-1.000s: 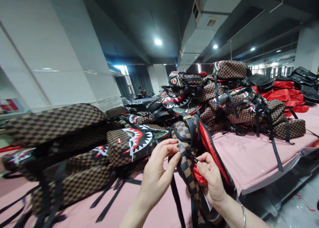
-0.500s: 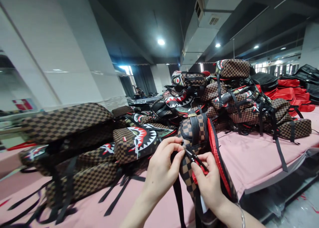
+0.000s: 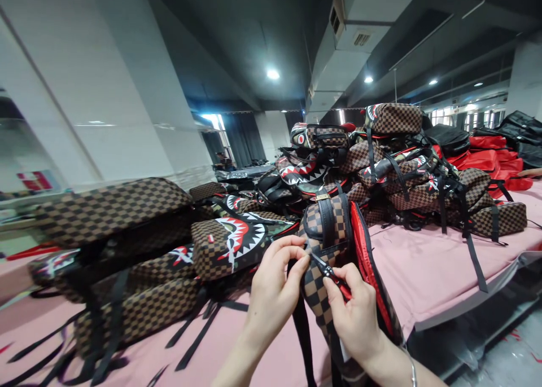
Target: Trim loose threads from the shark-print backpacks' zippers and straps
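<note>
A pink surface (image 3: pixel 423 274) carries heaped checkered bags (image 3: pixel 398 119). In front of the heap, between both hands, is a checkered backpack (image 3: pixel 320 291), red lining (image 3: pixel 367 263) showing. The left hand (image 3: pixel 277 282) presses thumb and fingertips together at its side; anything between them is too small to tell. The right hand (image 3: pixel 358 313) pinches a slim black tool (image 3: pixel 327 271), tip near the left fingertips (image 3: pixel 305 251)

My pink-topped bench (image 3: pixel 423 280) carries stacked checkered bags (image 3: pixel 139 308) on the left, black straps (image 3: pixel 197 338) trailing toward me, a heap of patterned bags (image 3: pixel 410 201) farther off to the right, and red bags (image 3: pixel 493 160) at the far right.
</note>
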Available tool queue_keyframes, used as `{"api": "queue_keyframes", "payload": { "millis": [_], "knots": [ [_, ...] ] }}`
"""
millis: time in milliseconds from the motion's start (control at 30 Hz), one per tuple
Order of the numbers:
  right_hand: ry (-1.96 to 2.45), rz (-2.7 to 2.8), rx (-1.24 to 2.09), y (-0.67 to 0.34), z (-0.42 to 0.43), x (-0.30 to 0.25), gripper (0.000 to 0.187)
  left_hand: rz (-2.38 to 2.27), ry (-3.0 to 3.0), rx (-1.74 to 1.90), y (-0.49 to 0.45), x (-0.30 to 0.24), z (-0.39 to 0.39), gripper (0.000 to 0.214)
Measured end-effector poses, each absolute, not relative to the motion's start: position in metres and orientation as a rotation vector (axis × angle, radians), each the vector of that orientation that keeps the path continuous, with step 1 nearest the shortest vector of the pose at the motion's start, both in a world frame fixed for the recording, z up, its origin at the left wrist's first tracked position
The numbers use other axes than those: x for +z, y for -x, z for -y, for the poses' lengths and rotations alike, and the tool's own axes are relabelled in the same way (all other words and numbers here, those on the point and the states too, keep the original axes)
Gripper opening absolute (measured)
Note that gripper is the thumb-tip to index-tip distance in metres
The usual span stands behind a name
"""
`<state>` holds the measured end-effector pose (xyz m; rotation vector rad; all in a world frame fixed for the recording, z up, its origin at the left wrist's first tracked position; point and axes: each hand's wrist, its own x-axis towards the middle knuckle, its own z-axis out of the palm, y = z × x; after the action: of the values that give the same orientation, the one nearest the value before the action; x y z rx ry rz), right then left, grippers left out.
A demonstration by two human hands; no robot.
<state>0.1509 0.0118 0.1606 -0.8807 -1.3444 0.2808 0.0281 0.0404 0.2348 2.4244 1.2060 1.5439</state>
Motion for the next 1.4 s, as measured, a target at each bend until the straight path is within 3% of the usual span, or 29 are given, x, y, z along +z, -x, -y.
{"api": "queue_keyframes", "payload": {
  "millis": [233,633,767,867,1000,1200,1400],
  "knots": [
    [0.954,1.398,0.391,-0.156,0.002,0.165,0.005,-1.193,-2.319,1.459,-0.025,0.238,-0.044,0.018],
    [0.968,1.447,0.156,-0.155,-0.001,0.164,0.011,-1.065,-1.997,1.579,-0.023,0.232,-0.056,0.026],
    [0.956,1.457,0.061,-0.151,-0.002,0.149,0.026,-0.985,-1.843,1.73,-0.019,0.233,-0.101,0.037],
    [0.963,1.514,0.028,-0.149,-0.006,0.14,0.036,-0.975,-1.848,1.556,-0.028,0.234,-0.14,0.048],
    [0.934,1.626,0.006,-0.154,-0.011,0.136,0.016,-0.957,-2.01,1.267,-0.038,0.232,-0.175,0.06],
    [0.905,1.578,0.164,-0.183,-0.009,0.125,0.015,-1.246,-2.035,1.374,-0.021,0.218,-0.171,0.045],
    [1.148,1.097,-0.042,-0.262,-0.035,0.113,0.023,-1.441,-2.204,1.764,-0.003,0.188,-0.099,0.034]
  ]
}}
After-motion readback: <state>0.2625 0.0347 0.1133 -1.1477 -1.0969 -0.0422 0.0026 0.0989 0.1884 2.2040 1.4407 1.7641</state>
